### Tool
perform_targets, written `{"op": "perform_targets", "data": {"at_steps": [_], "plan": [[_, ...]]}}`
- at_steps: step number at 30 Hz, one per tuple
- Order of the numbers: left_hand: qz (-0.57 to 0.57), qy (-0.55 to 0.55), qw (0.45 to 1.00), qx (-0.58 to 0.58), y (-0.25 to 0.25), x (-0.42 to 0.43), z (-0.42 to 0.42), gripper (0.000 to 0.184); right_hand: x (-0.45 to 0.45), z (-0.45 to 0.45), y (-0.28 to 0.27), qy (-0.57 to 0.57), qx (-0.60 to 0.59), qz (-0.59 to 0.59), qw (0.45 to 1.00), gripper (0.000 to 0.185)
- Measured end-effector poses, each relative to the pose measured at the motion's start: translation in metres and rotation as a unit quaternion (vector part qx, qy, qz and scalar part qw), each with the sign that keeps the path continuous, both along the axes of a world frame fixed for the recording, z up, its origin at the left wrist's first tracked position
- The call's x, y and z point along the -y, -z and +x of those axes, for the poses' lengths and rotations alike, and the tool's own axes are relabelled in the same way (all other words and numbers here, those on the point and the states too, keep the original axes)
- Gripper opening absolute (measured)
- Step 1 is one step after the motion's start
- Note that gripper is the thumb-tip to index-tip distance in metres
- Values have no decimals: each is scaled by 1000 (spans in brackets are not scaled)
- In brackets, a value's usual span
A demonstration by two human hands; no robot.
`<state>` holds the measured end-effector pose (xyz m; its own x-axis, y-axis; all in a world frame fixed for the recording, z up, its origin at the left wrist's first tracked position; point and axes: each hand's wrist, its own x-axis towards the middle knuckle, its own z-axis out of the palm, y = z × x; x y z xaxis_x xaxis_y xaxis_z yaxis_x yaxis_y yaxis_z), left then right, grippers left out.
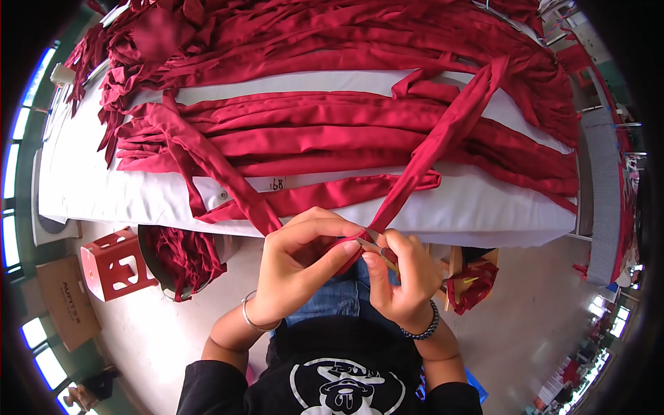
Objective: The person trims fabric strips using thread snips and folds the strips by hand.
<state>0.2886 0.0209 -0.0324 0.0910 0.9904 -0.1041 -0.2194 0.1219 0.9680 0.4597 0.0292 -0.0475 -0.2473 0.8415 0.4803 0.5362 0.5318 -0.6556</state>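
My left hand [308, 252] pinches a red fabric strip [232, 183] between thumb and fingers, just above my lap. From there the strip runs up onto the table on both sides in a V shape. Close against it on the right, my right hand [404, 277] is closed around a small metal tool [370, 244] with a thin blade-like tip. That tip touches or nearly touches the fabric by my left thumb. Fingers hide most of the tool, so I cannot tell its exact kind.
A white-covered table [138, 197] lies ahead, bearing long bundles of red strips [297, 131]. Below left are a red plastic stool [114, 266], a tub of red fabric [183, 259] and a cardboard box [68, 301]. More red fabric [474, 283] hangs below right.
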Motion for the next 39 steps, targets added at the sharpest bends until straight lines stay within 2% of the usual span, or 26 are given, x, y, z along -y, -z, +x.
{"op": "perform_targets", "data": {"at_steps": [2, 8, 15, 17, 19, 21, 23, 25, 27, 31, 39], "plan": [[-19, 5, 1000, 6, -3, 0, 0, 17, -1, 0, 0, 2, 2, 15, 1000, 26], [22, -4, 999, -30, -1, 1, 4, 15, -3, 1, -4, -1, 22, 14, 1000, 23], [85, -14, 989, -124, 2, 2, 5, 15, -2, 4, -6, 2, 24, 11, 1000, 19], [92, -17, 987, -134, 2, 2, 5, 15, -2, 6, -9, -1, -57, -43, 997, 17], [151, -60, 968, -190, 4, 2, 6, 17, 1, 10, -8, 18, -201, -139, 969, 18], [172, -91, 953, -233, 5, 3, 9, 19, -1, 13, -11, 10, -166, -118, 979, 20], [192, -119, 935, -273, 5, 5, 12, 20, -1, 12, -16, -14, -72, -104, 992, 20], [241, -164, 894, -340, 5, 8, 15, 24, -1, 10, -14, -20, -58, -93, 994, 22], [258, -169, 884, -351, 9, 9, 18, 25, 1, 11, -13, -18, 11, -58, 998, 24], [296, -164, 865, -371, 12, 11, 17, 27, 2, 11, -20, -26, 71, -38, 996, 25], [321, -145, 863, -363, 17, 14, 17, 31, 0, 11, -21, -26, 80, -31, 996, 24]]}}
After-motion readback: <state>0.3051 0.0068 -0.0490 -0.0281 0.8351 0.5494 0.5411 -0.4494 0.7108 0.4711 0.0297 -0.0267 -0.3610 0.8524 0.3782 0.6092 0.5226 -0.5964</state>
